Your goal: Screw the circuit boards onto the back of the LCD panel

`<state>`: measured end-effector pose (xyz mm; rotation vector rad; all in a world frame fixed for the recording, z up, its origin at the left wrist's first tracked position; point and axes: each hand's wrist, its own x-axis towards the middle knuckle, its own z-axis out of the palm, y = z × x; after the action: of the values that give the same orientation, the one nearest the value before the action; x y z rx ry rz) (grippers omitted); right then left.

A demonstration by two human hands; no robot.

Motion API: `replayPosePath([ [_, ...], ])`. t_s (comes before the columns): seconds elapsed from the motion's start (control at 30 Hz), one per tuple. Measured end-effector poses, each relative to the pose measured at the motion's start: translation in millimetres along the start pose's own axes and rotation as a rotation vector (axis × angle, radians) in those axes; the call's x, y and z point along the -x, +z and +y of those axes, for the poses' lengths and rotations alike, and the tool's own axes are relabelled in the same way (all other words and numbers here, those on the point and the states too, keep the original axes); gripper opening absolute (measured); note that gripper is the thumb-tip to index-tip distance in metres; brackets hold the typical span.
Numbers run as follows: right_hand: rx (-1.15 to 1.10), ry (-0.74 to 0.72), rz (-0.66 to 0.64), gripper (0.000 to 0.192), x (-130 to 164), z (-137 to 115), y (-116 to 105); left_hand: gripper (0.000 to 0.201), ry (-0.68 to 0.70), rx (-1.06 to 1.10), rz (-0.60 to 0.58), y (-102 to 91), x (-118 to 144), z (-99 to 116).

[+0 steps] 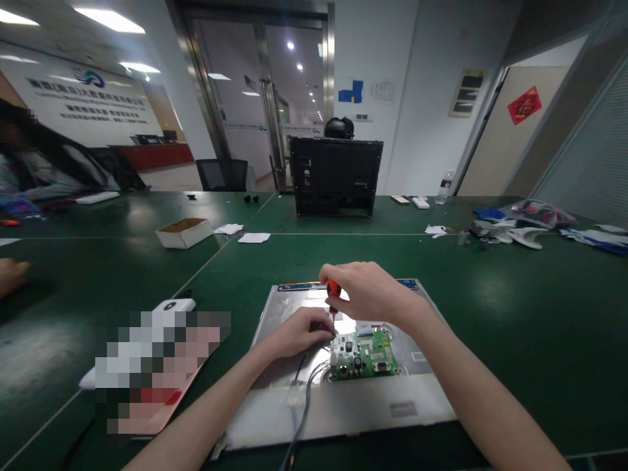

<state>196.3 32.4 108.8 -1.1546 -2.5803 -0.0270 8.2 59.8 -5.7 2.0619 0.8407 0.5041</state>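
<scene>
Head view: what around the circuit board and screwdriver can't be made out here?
- Screwdriver tip and the screw: hidden behind the left hand fingers.
- Screwdriver handle: mostly wrapped by the right hand.
- Circuit board markings: too small.
- Object left of the metal panel: pixelated.
- Cable's lower end: cut off by the bottom edge.

Bare table (515,314) right of panel (343,405); phone (171,306) crowds left.

right hand (370,291) fisted high, left hand (299,330) curled low, forearms converging

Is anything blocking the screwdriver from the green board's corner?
Nothing visible. The right hand holds the screwdriver upright over the green circuit board's upper-left corner; the left hand rests just beside it, not underneath.
</scene>
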Motion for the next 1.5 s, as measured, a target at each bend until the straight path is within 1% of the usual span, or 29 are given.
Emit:
replayPosePath([
  [0.07, 0.042, 0.005, 0.01, 0.012, -1, -1, 1, 0.008, 0.0, -0.004, -0.001, -0.5, 0, 2],
  [0.13, 0.064, 0.018, 0.007, 0.015, -2, -2, 1, 0.008, -0.004, 0.003, -0.001, -0.5, 0, 3],
  [0.4, -0.04, -0.001, -0.026, 0.017, 5, 2, -2, 0.008, -0.01, 0.032, 0.001, 0.4, 1, 0],
  [0.5, -0.022, 0.008, -0.04, 0.016, 4, 1, -3, 0.008, -0.001, 0.036, 0.004, 0.1, 0, 0],
  [0.73, 0.047, 0.018, -0.062, 0.013, 1, -2, -5, 0.009, -0.033, 0.014, 0.0, 0.2, 0, 2],
  [0.83, 0.015, -0.005, -0.071, 0.015, 4, -2, -8, 0.01, -0.031, 0.028, -0.011, 0.3, 0, 2],
  [1.0, -0.044, -0.031, -0.108, 0.019, 7, -2, -11, 0.008, -0.009, 0.05, 0.003, -0.1, 0, -1],
  [1.2, 0.035, 0.019, -0.1, 0.017, 3, -3, -10, 0.01, -0.021, 0.019, -0.02, -1.5, 0, 3],
  [1.33, 0.095, 0.042, -0.098, 0.021, 2, -3, -8, 0.011, -0.017, 0.005, -0.028, -2.5, 0, 5],
  [1.5, 0.002, 0.001, -0.091, 0.018, 6, -1, -9, 0.011, -0.013, 0.013, -0.02, -1.6, 0, 2],
])
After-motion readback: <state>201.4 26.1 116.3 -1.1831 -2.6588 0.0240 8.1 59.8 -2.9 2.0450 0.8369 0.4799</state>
